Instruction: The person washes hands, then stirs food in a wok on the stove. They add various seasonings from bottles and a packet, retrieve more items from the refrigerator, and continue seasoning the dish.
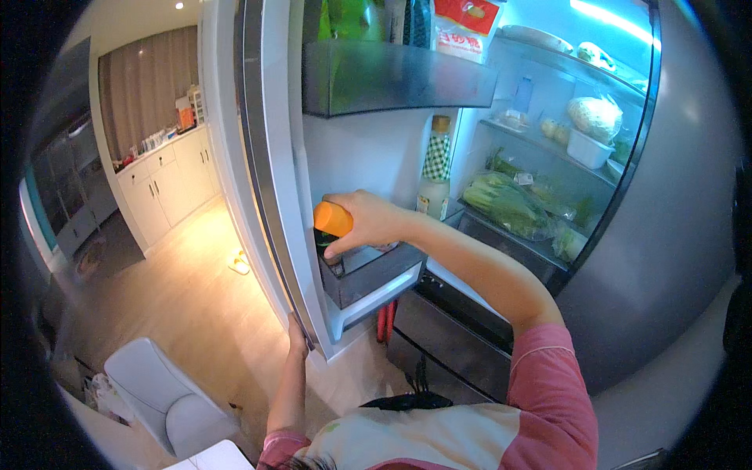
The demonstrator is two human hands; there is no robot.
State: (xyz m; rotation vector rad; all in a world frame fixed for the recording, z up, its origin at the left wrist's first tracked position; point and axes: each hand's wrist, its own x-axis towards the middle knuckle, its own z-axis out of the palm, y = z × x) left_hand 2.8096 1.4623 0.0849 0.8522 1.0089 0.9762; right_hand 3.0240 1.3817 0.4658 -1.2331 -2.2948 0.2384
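My right hand point(373, 218) is around a dark bottle with an orange cap point(333, 220) at the lower door bin point(376, 276) of an open refrigerator. The bottle leans a little, and its lower part is hidden by my thumb and the bin. I cannot tell whether its base rests in the bin. My left hand point(298, 338) grips the lower outer edge of the refrigerator door point(285, 194), its fingers partly hidden. Behind my right wrist, a clear bottle with a green checked wrap point(436, 161) stands upright in the same bin.
Above, an upper door bin point(399, 79) holds packets, including a red and white bag point(467, 26). Leafy vegetables in plastic point(505, 202) lie on a refrigerator shelf. Below are dark drawers point(446, 346). A pale chair point(170, 399) and a white table corner point(214, 458) are at lower left.
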